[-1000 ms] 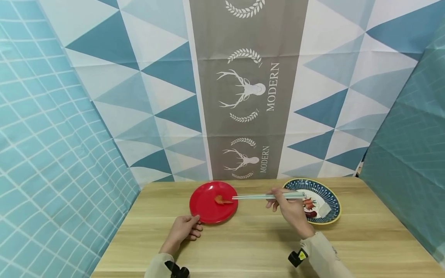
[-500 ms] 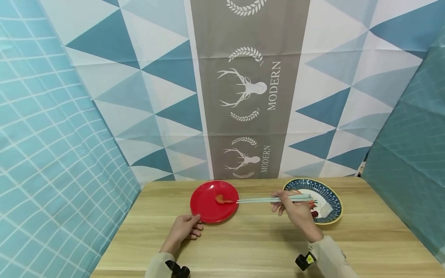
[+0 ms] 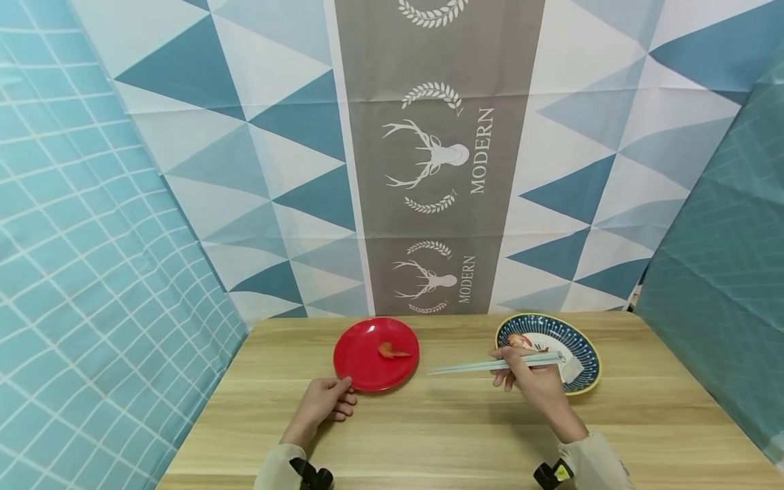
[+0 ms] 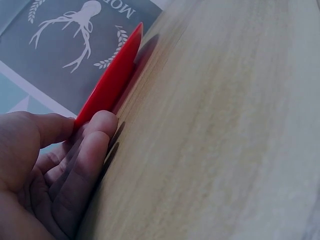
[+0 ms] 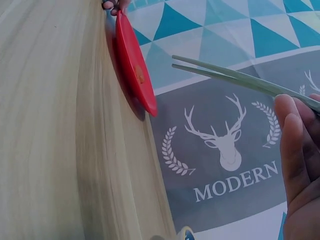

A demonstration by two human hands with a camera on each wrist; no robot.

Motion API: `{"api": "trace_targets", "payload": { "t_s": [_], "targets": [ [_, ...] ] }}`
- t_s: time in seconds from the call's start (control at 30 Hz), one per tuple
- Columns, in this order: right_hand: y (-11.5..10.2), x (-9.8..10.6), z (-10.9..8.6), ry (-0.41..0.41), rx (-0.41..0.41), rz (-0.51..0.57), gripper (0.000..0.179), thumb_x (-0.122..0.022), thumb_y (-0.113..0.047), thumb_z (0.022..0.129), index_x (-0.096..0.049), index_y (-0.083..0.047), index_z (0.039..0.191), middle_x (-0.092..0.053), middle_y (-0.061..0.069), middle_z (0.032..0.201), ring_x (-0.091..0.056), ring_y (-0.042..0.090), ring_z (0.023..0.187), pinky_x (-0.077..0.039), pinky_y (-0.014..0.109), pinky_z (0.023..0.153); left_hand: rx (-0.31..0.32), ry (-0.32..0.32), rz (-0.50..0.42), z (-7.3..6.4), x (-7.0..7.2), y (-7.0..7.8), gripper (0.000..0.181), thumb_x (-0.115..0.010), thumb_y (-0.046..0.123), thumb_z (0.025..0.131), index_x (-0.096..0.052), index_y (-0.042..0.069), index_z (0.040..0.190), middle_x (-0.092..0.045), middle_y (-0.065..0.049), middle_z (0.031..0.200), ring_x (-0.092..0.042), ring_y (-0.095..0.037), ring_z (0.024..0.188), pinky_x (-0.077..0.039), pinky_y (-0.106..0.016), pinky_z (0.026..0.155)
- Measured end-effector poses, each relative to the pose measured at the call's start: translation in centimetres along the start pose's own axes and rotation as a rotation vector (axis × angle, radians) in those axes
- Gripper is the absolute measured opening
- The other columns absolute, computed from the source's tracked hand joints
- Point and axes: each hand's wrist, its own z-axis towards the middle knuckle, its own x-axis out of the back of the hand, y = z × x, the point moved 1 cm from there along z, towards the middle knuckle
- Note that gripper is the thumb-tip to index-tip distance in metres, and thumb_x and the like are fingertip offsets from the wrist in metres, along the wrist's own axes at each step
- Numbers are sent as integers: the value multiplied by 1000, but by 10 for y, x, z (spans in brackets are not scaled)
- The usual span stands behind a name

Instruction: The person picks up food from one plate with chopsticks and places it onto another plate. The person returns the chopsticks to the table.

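Wood-grain table [image 3: 404, 442] | deer-print cloth [image 3: 422, 163] behind, blue grid cloth [image 3: 110, 258] left | left hand [image 3: 324, 401] pinching red plate [image 3: 358, 361] by rim, orange food piece [image 3: 390, 351] on it | right hand [image 3: 533, 382] gripping chopsticks [image 3: 465, 368] aloft near patterned bowl [image 3: 586, 346]

The plate [image 3: 358, 361] lies left of the bowl [image 3: 589, 361] on the table [image 3: 429, 435].

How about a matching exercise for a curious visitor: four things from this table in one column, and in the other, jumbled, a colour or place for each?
Things
1. plate
2. chopsticks
3. bowl
4. small orange piece

Clues
A. blue-patterned inside, with a yellow rim
B. has the left grip at its edge
C. lies on something red
D. held in the right grip

Pairs: 1-B, 2-D, 3-A, 4-C
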Motion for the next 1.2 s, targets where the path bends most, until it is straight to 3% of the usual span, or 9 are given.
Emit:
{"api": "trace_targets", "payload": {
  "t_s": [0.17, 0.53, 0.77, 0.97, 1.2],
  "targets": [
    [1, 7, -4, 19, 13, -15, 27, -47, 5, 106, -73, 11, 101, -72, 10, 66, -69, 16, 53, -53, 30, 43, 3, 4, 3, -1, 1, 0, 42, -57, 36, 107, -72, -3, 100, -73, -3, 80, -70, -11, 63, -60, -27, 59],
    [-1, 21, -11, 112, 0, 8, 26, -46, 8, 105, -70, 17, 100, -71, 21, 68, -70, 10, 53, -52, 29, 40, -2, 0, -10, 2, 0, -3, 41, -57, 34, 107, -72, -4, 101, -74, -1, 79, -70, -10, 63, -59, -26, 58],
    [-4, 28, -11, 148, 43, 32, 26, -46, 8, 105, -70, 18, 102, -72, 11, 68, -69, 12, 52, -52, 29, 42, 7, 11, -10, 2, 0, -1, 41, -57, 35, 107, -72, -3, 100, -74, -2, 79, -70, -10, 63, -59, -26, 58],
    [-6, 37, -15, 152, 24, 13, 29, -44, 4, 107, -67, 20, 104, -74, 12, 71, -69, 12, 54, -52, 28, 43, 3, 12, -9, 2, 1, 0, 42, -57, 36, 107, -72, -3, 101, -74, -2, 79, -70, -10, 63, -60, -26, 59],
    [-9, 52, -18, 184, 21, -71, 32, -44, 1, 108, -67, 21, 100, -74, 9, 69, -66, 12, 52, -51, 26, 42, 7, 13, -14, 1, 0, -1, 42, -58, 36, 106, -72, -3, 102, -74, -2, 79, -70, -10, 64, -60, -26, 59]
  ]
}}
